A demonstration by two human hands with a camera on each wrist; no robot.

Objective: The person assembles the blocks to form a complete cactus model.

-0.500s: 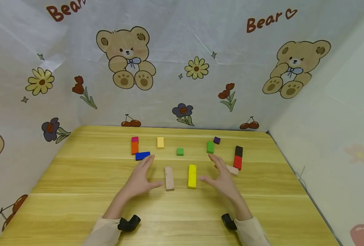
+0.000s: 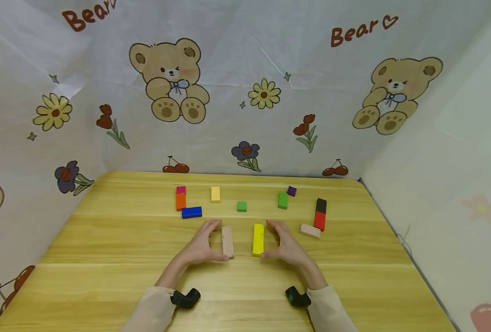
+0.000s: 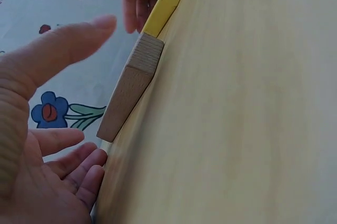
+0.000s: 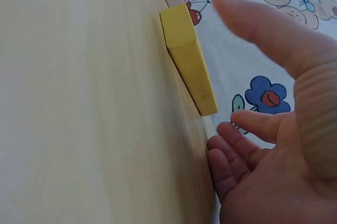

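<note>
two bare hands reach over a pale yellow-brown wood-grain surface (image 2: 241,290), each beside an oblong block. the left hand (image 2: 199,247) has its thumb and fingers spread wide at the left side of a plain, unpainted wooden oblong block (image 2: 227,241), holding nothing; the left wrist view shows a gap between thumb and block. the right hand (image 2: 288,247) likewise keeps its fingers wide, at the right side of a bright yellow oblong block (image 2: 258,240), with the thumb apart from it in the right wrist view. these two blocks lie flat on the surface between the hands, roughly parallel and a little apart. farther back on the left, a small magenta block (image 2: 180,189) sits at the far end of an orange oblong block (image 2: 180,201), with a blue oblong block (image 2: 192,212) near its lower end. a pale yellow block (image 2: 215,194) and a small green cube (image 2: 242,206) lie toward the middle. to the right are a green oblong block (image 2: 283,200), a dark purple cube (image 2: 292,191) just beside it, a black block (image 2: 321,205) end to end with a red block (image 2: 320,220), and a second plain wooden block (image 2: 310,231) by the red one.
</note>
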